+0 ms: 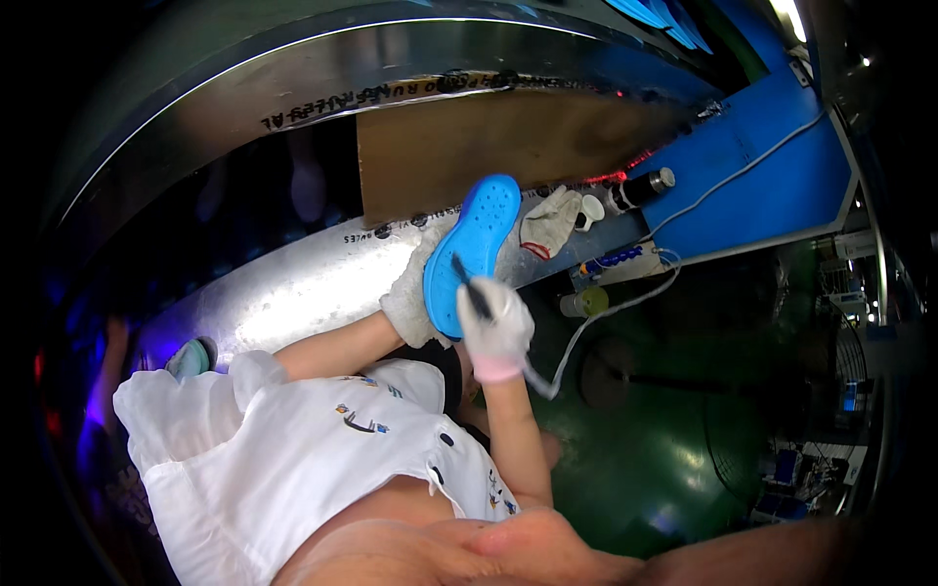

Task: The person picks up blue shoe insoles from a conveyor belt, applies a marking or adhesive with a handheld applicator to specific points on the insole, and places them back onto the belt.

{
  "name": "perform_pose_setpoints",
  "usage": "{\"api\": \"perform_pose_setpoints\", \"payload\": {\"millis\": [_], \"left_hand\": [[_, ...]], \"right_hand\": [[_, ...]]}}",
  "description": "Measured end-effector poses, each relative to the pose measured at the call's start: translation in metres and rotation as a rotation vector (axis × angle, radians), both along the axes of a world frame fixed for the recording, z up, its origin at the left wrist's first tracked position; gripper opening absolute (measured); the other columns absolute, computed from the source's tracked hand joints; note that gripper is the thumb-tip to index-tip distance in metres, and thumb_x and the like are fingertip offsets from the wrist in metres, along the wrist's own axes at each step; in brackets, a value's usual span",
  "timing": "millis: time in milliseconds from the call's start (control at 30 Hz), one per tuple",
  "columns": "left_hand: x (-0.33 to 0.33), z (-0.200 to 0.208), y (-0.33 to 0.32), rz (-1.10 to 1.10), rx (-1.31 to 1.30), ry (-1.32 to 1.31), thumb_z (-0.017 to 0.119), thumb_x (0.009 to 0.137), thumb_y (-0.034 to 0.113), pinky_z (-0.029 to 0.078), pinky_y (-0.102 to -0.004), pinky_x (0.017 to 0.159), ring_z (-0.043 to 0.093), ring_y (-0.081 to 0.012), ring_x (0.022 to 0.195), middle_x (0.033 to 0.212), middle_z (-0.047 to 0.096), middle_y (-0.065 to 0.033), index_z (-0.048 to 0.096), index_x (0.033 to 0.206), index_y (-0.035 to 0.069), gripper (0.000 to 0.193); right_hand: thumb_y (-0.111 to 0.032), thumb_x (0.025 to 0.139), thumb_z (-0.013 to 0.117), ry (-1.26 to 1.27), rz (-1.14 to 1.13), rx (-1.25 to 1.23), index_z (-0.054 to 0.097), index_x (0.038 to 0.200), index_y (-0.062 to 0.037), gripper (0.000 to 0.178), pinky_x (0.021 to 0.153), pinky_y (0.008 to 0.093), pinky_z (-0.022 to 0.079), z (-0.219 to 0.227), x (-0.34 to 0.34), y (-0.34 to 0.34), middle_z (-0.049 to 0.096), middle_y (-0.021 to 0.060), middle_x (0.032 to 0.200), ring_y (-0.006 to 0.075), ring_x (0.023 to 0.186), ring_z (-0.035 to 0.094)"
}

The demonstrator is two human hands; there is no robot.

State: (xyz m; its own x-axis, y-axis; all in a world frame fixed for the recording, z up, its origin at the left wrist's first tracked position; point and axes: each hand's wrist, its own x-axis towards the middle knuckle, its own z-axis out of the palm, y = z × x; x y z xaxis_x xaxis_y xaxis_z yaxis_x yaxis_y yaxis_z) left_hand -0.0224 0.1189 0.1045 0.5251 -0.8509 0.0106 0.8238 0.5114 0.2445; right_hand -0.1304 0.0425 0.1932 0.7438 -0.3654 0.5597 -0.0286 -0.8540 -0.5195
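Note:
A bright blue shoe sole (479,225) is held up at a tilt over the metal ledge, its dotted face showing. My left hand (410,293), in a thick whitish glove, grips it from behind and from the left; most of its fingers are hidden by the sole. My right hand (496,327), in a white glove with a pink cuff, is closed round a slim black tool (475,294). The tool's pointed tip meets the middle of the sole. Its exact kind cannot be made out. A pale cord (584,337) reaches the right hand's wrist side.
On the ledge (293,293) lie a loose glove (551,223), a small white cup-like item (589,212) and a dark bottle (640,189). Beyond is a brown board (469,146); to the right, a blue panel (747,176) and a power strip (625,261). Lower left sits a teal shoe (190,359).

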Motion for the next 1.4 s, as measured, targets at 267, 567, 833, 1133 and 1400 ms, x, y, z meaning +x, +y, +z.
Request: {"api": "perform_pose_setpoints", "payload": {"millis": [267, 567, 833, 1133, 1400], "left_hand": [[-0.034, 0.059, 0.012, 0.066, 0.244, -0.005, 0.047, 0.093, 0.063, 0.044, -0.0386, 0.105, 0.054, -0.0253, 0.119, 0.136, 0.052, -0.0118, 0.039, 0.145, 0.009, 0.076], [-0.025, 0.051, 0.001, 0.063, 0.139, 0.048, 0.045, 0.087, 0.073, 0.056, -0.0440, 0.088, 0.063, -0.0255, 0.104, 0.127, 0.057, -0.0144, 0.040, 0.143, 0.008, 0.085], [-0.012, 0.078, 0.015, -0.061, 0.002, -0.016, 0.044, 0.087, 0.072, 0.055, -0.0423, 0.088, 0.064, -0.0304, 0.104, 0.121, 0.061, -0.0166, 0.044, 0.139, 0.006, 0.084], [0.010, 0.088, 0.021, -0.193, -0.058, 0.007, 0.050, 0.078, 0.079, 0.061, -0.0454, 0.067, 0.070, -0.0386, 0.077, 0.105, 0.063, -0.0295, 0.038, 0.144, 0.009, 0.097], [0.056, 0.090, 0.023, -0.332, 0.209, -0.104, 0.049, 0.087, 0.071, 0.061, -0.0413, 0.067, 0.070, -0.0291, 0.083, 0.105, 0.067, -0.0231, 0.049, 0.135, 0.001, 0.085]], "right_hand": [[-0.001, 0.073, 0.079, -0.285, 0.016, 0.020, 0.069, 0.091, -0.0014, 0.021, 0.070, 0.0333, 0.053, 0.027, -0.002, 0.005, 0.069, 0.0127, 0.086, 0.0235, 0.072, 0.066], [0.004, 0.072, 0.077, -0.230, 0.176, -0.083, 0.071, 0.095, -0.0026, 0.024, 0.070, 0.0327, 0.053, 0.040, -0.017, 0.018, 0.069, 0.0111, 0.085, 0.0272, 0.075, 0.067], [-0.004, 0.077, 0.078, -0.319, 0.082, 0.170, 0.068, 0.095, -0.0021, 0.020, 0.072, 0.0329, 0.054, 0.021, -0.023, 0.024, 0.069, 0.0109, 0.087, 0.0233, 0.076, 0.066], [-0.003, 0.074, 0.077, -0.285, 0.110, 0.140, 0.068, 0.094, -0.0033, 0.022, 0.068, 0.0346, 0.054, 0.018, -0.030, 0.046, 0.067, 0.0120, 0.082, 0.0284, 0.069, 0.064], [-0.001, 0.077, 0.075, -0.182, 0.405, 0.044, 0.069, 0.098, -0.0028, 0.022, 0.072, 0.0329, 0.055, 0.024, -0.032, 0.012, 0.069, 0.0148, 0.101, 0.0277, 0.077, 0.068]]}}
